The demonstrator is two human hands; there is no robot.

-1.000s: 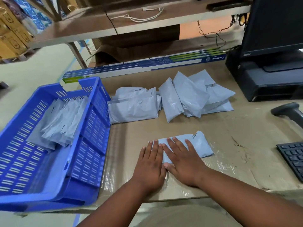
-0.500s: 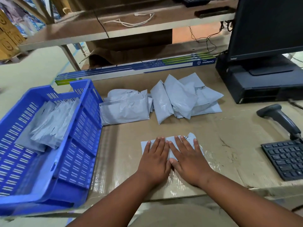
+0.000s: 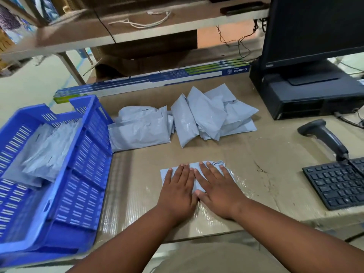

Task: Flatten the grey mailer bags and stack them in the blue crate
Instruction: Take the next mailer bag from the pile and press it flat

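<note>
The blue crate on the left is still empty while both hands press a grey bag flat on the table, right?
Not quite. The head view shows the blue crate already holding grey mailer bags. The rest holds: left hand and right hand press a grey bag flat on the table.

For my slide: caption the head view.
Both hands, left and right, press a grey mailer flat beside the blue crate.

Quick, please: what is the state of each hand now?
Left hand: open, pressing flat on the crumpled grey plastic mailer bag.
Right hand: open, pressing flat on the same bag.
</note>
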